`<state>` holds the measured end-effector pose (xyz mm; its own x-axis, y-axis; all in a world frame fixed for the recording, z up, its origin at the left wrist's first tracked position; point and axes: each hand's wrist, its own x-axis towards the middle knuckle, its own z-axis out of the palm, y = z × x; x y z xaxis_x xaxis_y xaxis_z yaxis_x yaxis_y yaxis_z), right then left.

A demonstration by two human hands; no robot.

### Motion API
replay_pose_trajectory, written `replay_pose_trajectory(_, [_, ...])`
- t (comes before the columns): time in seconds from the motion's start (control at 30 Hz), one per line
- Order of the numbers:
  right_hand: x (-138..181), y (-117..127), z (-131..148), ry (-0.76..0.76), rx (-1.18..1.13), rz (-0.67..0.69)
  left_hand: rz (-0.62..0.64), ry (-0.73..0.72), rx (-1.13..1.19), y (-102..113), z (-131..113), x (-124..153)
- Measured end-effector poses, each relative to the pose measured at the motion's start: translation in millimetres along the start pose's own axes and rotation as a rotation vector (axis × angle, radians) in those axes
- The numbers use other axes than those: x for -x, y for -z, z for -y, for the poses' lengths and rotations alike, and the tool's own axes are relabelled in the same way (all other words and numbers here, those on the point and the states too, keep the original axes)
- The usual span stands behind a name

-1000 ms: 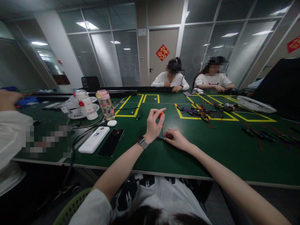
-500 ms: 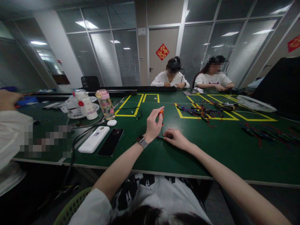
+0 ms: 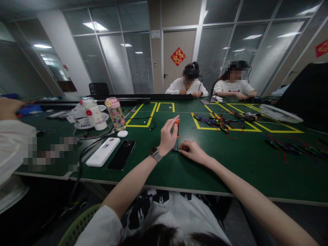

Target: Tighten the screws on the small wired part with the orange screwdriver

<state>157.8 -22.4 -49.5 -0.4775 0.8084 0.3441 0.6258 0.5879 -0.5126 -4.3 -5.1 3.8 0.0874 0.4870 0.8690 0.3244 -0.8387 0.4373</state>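
Note:
My left hand (image 3: 168, 134) is closed around the orange handle of a screwdriver (image 3: 177, 130), which stands upright with its thin dark shaft pointing down. The shaft's tip meets a small circuit board (image 3: 175, 149) on the green table. My right hand (image 3: 192, 151) pinches the right end of this board between thumb and fingers and rests against the tabletop. Its fingers hide much of the board, and any screw under the tip is too small to make out. A watch (image 3: 155, 154) sits on my left wrist.
Left of my hands lie a black phone (image 3: 121, 155), a white power bank (image 3: 103, 152) and a white earbud case (image 3: 122, 134). Behind them stand a pink-lidded bottle (image 3: 115, 114) and a white bottle (image 3: 96, 114). Wired parts (image 3: 220, 120) lie to the right. Co-workers sit across and at left.
Both hands stay in place on the screwdriver and the board. The fingers on the orange handle have shifted only very slightly.

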Motion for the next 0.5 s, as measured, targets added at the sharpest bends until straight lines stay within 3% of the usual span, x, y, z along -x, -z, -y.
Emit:
replay_pose_trajectory(0.2, [0.1,-0.9,-2.4,0.007,-0.009,-0.009,-0.077,-0.013,-0.139,0.5,-2.6,-0.9])
replay_pose_trajectory(0.4, [0.0,-0.3,-1.4,0.014,0.003,-0.010,0.021,-0.013,-0.006,0.9,-1.9,-0.2])
replay_pose_trajectory(0.5, [0.1,0.1,-0.5,0.008,-0.004,-0.007,-0.006,0.006,0.015,-0.1,-0.8,0.2])
